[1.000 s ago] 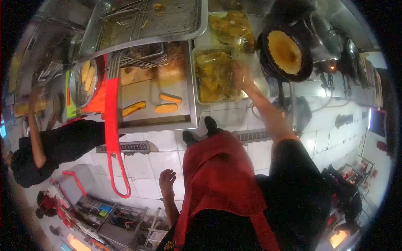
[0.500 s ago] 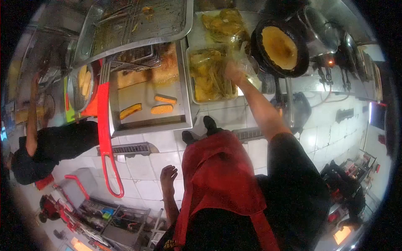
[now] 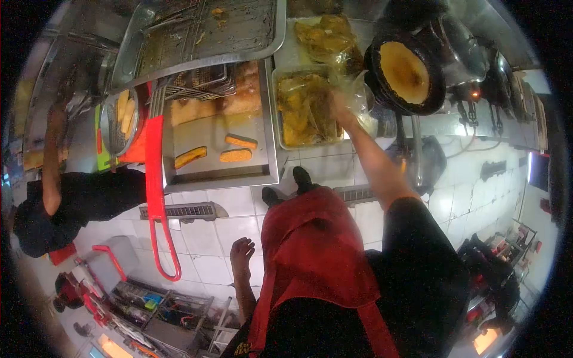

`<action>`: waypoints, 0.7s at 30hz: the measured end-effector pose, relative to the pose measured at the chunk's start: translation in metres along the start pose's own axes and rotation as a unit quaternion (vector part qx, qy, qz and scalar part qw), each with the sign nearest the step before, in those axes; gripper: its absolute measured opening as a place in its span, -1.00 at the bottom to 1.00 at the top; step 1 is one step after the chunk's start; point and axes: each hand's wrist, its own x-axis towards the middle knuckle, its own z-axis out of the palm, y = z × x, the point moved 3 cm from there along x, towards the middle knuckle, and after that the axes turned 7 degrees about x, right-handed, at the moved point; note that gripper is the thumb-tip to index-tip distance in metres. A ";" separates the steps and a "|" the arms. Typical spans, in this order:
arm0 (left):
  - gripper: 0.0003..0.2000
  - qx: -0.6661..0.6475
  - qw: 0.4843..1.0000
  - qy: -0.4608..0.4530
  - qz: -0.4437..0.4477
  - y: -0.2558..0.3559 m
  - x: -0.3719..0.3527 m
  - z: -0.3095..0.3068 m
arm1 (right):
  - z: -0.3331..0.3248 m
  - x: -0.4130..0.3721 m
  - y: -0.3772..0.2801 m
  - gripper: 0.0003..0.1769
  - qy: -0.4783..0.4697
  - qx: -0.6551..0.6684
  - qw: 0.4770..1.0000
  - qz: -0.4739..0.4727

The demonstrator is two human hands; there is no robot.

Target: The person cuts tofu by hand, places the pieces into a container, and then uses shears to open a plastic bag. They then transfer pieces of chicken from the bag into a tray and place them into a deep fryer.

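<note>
My right hand (image 3: 341, 112) reaches to the right side of a clear tub (image 3: 279, 136) of yellowish food pieces in plastic. It is closed on a clear plastic bag (image 3: 322, 110); motion blur partly hides the fingers. More bagged yellowish food (image 3: 325, 37) lies behind the tub. Beside it, a black frying pan (image 3: 434, 100) holds a round flat pancake (image 3: 404, 71). My left hand (image 3: 242, 250) hangs low over the floor, loosely curled with fingers apart, and holds nothing.
Left of the tub, a fryer (image 3: 227, 173) holds frying baskets (image 3: 206, 80) and several browned sticks. A long red handle (image 3: 156, 197) juts over its front. A large metal tray (image 3: 209, 59) sits behind. Another person (image 3: 89, 194) works at far left. A burner flame (image 3: 475, 94) glows right.
The view has shifted slightly, moving the counter items a little to the right. My right hand has moved slightly down beside the tub. My left hand hangs as before.
</note>
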 end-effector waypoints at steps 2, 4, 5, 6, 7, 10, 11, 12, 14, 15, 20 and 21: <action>-0.66 0.003 1.000 -0.005 0.023 0.002 -0.004 0.000 | -0.008 0.004 -0.031 -0.45 -0.063 -0.212 0.975 -0.009; -0.67 -0.003 1.000 0.002 0.014 0.003 -0.005 -0.002 | -0.007 -0.020 -0.080 -0.47 0.054 -0.153 0.984 -0.076; -0.68 -0.011 1.000 0.010 0.005 0.003 -0.004 -0.002 | -0.009 -0.028 -0.084 -0.48 0.112 -0.122 0.980 -0.109; -0.68 -0.011 1.000 0.008 0.005 0.005 -0.004 -0.002 | -0.010 -0.036 -0.087 -0.48 0.168 -0.093 0.971 -0.144; -0.68 -0.016 1.000 0.015 0.002 0.007 -0.005 -0.002 | -0.011 -0.043 -0.072 -0.47 0.201 -0.132 0.963 -0.122; -0.70 -0.011 1.000 0.011 0.013 0.012 -0.004 -0.004 | -0.030 -0.065 -0.036 -0.47 0.176 -0.115 0.978 -0.002; -0.72 0.001 1.000 0.002 0.027 0.017 -0.007 0.000 | -0.035 -0.078 -0.040 -0.47 0.146 -0.086 0.984 0.049; -0.75 -0.015 1.000 -0.002 0.023 0.023 -0.010 0.005 | -0.040 -0.092 -0.044 -0.48 0.117 -0.060 0.986 0.101; -0.78 0.005 1.000 -0.015 0.023 0.052 -0.015 0.024 | -0.056 -0.131 -0.101 -0.52 0.223 0.405 0.861 0.214; -0.78 0.005 1.000 -0.020 0.021 0.064 -0.013 0.034 | -0.065 -0.143 -0.114 -0.52 0.227 0.401 0.861 0.214; -0.82 0.156 0.938 -0.219 0.220 0.156 -0.009 0.122 | -0.069 -0.180 -0.197 -0.46 0.043 0.648 0.742 0.165; -0.82 0.172 0.918 -0.241 0.263 0.178 -0.016 0.146 | -0.065 -0.184 -0.218 -0.46 0.042 0.650 0.741 0.163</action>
